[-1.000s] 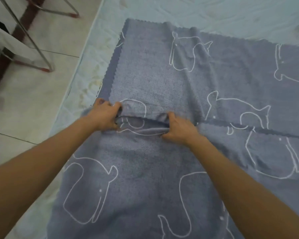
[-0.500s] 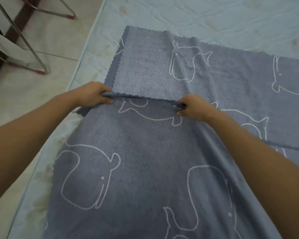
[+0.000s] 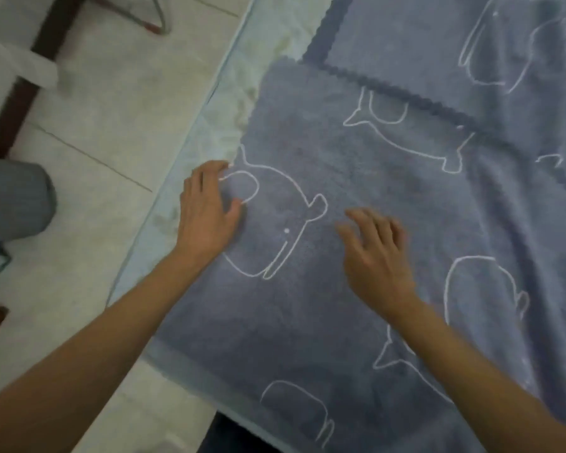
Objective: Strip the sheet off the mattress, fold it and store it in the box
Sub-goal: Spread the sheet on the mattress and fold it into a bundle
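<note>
No readable writing or brand anywhere; the only markings were white outline animal drawings on the blue-grey sheet [image 3: 356, 197]. Sheet lay spread on the pale mattress [image 3: 209, 125], filling the centre and right of the frame, running off the right and bottom edges. Upper layer folded over the lower one, its scalloped edge [image 3: 406, 96] running diagonally from upper centre down toward the right edge. The sheet's left edge ran roughly parallel to the mattress side, slanting from upper centre to lower left, leaving a strip of bare mattress between it and the tiled floor [image 3: 95, 142]. Open floor at left and lower left; metal frame legs [image 3: 154, 18] at top left, a grey rounded object [image 3: 13, 201] at the left edge, unclear what. Left hand [image 3: 206, 214] lay flat on the sheet right at its left edge, fingers loosely spread, gripping nothing. Right hand [image 3: 376, 256] was over the sheet's middle, fingers apart and slightly curled, nothing clamped; blurred, so contact with the fabric cannot be told. The two hands were near each other, both forearms entering from the bottom.
</note>
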